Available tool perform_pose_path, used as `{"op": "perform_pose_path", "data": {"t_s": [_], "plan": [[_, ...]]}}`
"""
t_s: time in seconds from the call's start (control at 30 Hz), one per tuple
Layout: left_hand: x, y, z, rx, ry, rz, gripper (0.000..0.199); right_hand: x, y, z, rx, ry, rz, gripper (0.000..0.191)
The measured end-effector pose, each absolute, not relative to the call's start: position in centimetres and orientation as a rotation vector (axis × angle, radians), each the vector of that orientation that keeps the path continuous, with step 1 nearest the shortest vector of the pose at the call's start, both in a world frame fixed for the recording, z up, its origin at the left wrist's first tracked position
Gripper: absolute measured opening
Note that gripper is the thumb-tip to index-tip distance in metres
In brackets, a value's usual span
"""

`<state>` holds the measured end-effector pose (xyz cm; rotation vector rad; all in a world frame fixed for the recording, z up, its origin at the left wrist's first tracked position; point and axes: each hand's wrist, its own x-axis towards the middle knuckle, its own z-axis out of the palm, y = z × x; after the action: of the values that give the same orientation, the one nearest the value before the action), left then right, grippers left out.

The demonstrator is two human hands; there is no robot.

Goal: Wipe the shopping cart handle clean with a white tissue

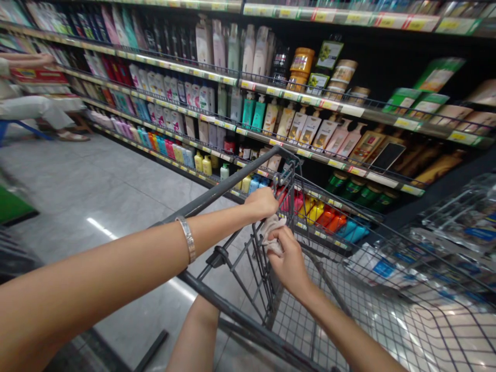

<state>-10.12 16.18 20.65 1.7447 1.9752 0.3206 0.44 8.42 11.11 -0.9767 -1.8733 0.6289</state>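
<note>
A grey metal shopping cart (pixel 217 194) fills the middle and lower right of the view. My right hand (pixel 285 253) pinches a crumpled whitish cloth (pixel 272 230) against the upright wires of the cart's folding rear panel. Just above and to the left, my left hand (pixel 261 203) is closed at the top of that panel, beside the cart's corner. Its fingers curl away from the camera, and what they grip is hidden. A silvery bracelet (pixel 186 240) circles my left wrist.
Shelves (pixel 217 121) of bottles and jars run across the back. At the far left a person (pixel 34 106) sits near a red box. Silvery packages (pixel 465 222) stand at the right. A green object (pixel 15 201) lies at the left edge, above grey floor (pixel 116 181).
</note>
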Motion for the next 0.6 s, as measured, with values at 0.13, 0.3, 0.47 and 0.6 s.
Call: {"op": "perform_pose_path", "data": {"t_s": [0.13,0.3,0.47,0.6], "plan": [[-10.2,15.7,21.2,1.738,1.922,0.299,0.044,0.5,7.3,10.2,-0.933,-1.996,0.700,0.026],[-10.4,15.8,20.8,1.699,1.889,0.283,0.027,2.6,6.3,6.1,-1.015,-2.117,0.771,0.029],[-10.7,16.5,19.6,1.687,1.878,0.323,0.023,4.5,6.3,2.7,-1.013,-2.211,0.847,0.032],[-11.0,16.9,19.1,1.711,1.859,0.322,0.024,4.6,7.0,2.3,-1.083,-2.255,0.738,0.031]]}}
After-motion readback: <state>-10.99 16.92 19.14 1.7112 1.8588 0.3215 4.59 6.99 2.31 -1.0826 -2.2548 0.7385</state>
